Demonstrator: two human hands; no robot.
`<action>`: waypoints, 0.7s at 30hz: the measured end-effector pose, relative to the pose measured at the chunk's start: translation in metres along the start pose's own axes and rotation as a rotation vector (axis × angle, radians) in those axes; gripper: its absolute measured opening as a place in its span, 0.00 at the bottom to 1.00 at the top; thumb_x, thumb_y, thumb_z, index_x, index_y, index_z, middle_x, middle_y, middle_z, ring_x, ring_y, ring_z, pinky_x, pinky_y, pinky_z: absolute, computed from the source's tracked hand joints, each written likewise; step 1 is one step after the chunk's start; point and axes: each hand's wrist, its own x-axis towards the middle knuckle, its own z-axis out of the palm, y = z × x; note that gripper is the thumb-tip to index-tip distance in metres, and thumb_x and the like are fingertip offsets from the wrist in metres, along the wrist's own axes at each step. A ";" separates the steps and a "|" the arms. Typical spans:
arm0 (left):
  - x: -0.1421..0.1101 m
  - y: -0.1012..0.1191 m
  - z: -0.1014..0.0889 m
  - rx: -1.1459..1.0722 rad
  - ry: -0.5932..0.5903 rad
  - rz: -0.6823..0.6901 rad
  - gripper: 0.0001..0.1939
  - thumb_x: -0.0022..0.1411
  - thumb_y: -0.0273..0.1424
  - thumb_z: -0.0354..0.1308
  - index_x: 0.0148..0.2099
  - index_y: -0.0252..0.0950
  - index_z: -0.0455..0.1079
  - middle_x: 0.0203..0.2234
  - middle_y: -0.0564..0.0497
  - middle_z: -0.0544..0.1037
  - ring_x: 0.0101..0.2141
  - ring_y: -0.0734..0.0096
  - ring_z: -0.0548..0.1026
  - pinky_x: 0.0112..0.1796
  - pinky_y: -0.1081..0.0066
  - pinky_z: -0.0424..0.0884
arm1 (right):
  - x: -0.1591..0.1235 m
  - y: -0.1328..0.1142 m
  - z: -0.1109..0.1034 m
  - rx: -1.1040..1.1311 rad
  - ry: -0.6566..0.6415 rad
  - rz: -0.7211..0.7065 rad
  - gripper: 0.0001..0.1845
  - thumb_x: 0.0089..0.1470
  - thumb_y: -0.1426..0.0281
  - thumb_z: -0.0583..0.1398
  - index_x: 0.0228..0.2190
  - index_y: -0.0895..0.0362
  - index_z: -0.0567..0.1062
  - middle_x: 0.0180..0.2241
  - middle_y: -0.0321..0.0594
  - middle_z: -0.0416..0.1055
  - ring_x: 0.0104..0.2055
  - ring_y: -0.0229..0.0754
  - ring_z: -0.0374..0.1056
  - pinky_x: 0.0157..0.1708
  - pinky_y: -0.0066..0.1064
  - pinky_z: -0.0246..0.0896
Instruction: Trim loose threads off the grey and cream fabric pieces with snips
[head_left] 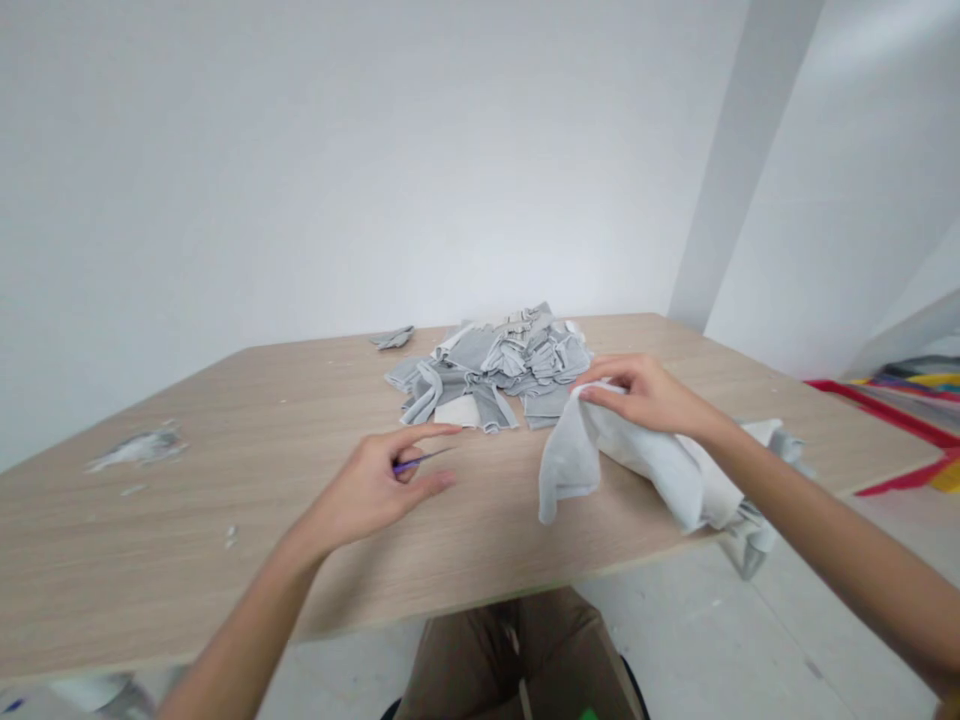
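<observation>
My left hand (390, 475) is over the table's near half, its thumb and index finger spread apart. Its other fingers curl around a small tool with a purple handle (406, 466) and a thin pointed end; its exact kind is not clear. To the right, my right hand (634, 393) pinches the edge of a whitish fabric piece (571, 450). One end of that piece hangs down toward the tabletop, and the rest trails right toward more cloth (750, 505) at the table's edge, partly hidden by my right forearm.
A heap of grey and white fabric pieces (495, 365) lies at the back middle of the wooden table (247, 430). One grey piece (393, 338) sits apart, left of it. Thread scraps (142, 447) lie far left. A red-edged stack (892, 415) stands beyond the right edge.
</observation>
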 end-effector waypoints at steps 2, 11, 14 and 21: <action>0.009 0.010 0.034 -0.168 -0.122 -0.025 0.36 0.55 0.41 0.67 0.64 0.36 0.67 0.19 0.62 0.61 0.20 0.77 0.55 0.24 0.76 0.53 | 0.013 0.000 0.010 0.026 -0.024 0.014 0.12 0.58 0.64 0.63 0.35 0.58 0.84 0.37 0.43 0.82 0.40 0.45 0.75 0.39 0.33 0.64; 0.040 0.037 0.129 -0.397 -0.033 0.004 0.19 0.64 0.44 0.56 0.38 0.32 0.76 0.23 0.54 0.70 0.25 0.74 0.64 0.27 0.74 0.60 | 0.027 -0.032 0.011 0.010 -0.142 -0.063 0.08 0.55 0.67 0.65 0.31 0.58 0.83 0.32 0.41 0.82 0.34 0.41 0.74 0.35 0.29 0.64; 0.040 0.023 0.118 -0.307 -0.022 0.022 0.20 0.64 0.43 0.56 0.29 0.32 0.75 0.21 0.54 0.69 0.25 0.74 0.63 0.27 0.74 0.57 | 0.023 -0.030 0.000 -0.036 -0.152 -0.035 0.08 0.54 0.66 0.66 0.31 0.58 0.83 0.30 0.39 0.81 0.32 0.41 0.74 0.33 0.29 0.64; 0.026 -0.005 0.057 -0.050 0.027 0.039 0.15 0.61 0.41 0.60 0.30 0.35 0.76 0.21 0.55 0.72 0.26 0.73 0.66 0.29 0.74 0.59 | 0.017 -0.012 -0.029 -0.012 -0.344 0.135 0.13 0.48 0.59 0.70 0.30 0.57 0.84 0.28 0.36 0.80 0.30 0.40 0.71 0.29 0.27 0.61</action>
